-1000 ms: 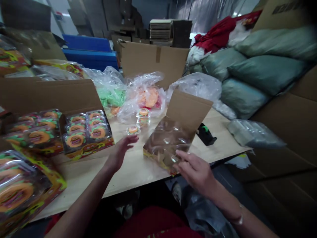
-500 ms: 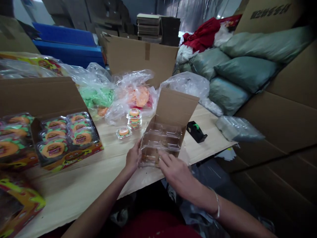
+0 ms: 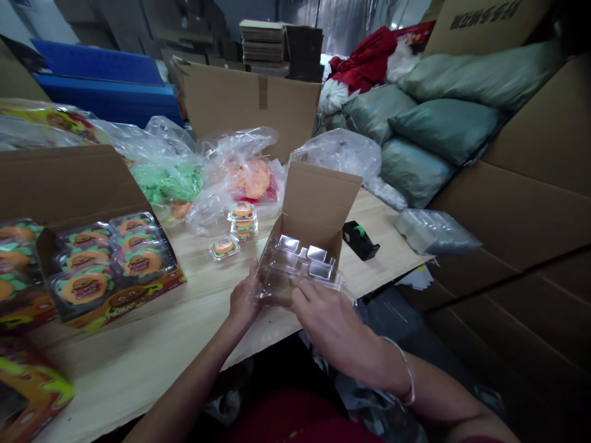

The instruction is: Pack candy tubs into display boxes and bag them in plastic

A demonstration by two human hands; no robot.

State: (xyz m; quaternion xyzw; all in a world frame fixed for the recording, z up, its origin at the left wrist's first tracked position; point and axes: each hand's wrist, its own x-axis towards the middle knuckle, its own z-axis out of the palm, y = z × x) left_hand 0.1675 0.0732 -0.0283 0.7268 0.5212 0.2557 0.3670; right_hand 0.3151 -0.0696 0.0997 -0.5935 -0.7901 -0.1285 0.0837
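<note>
Before me stands a small cardboard box (image 3: 318, 194) with its lid raised. A clear plastic tray with moulded compartments (image 3: 300, 264) lies in it, its near edge over the box front. My left hand (image 3: 244, 300) grips the box's left side near the front corner, its fingertips partly hidden. My right hand (image 3: 323, 317) is closed, its curled fingers at the tray's near edge. Small clear packs of burger-shaped toys, a single pack (image 3: 225, 247) and a stack (image 3: 243, 220), sit just beyond my left hand.
A display box (image 3: 133, 304) of packed burger toys stands at left, beside other such boxes. A black tape dispenser (image 3: 360, 240) rests right of the small box. Plastic bags of green pieces (image 3: 166, 181) and orange pieces (image 3: 252, 178) lie behind. Clear packaging (image 3: 436, 231) sits at the table's right edge.
The clear tray has shifted and tilted in the box, and its compartments now catch bright reflections. My right hand's fingers are more curled at its near edge. The view has turned slightly right.
</note>
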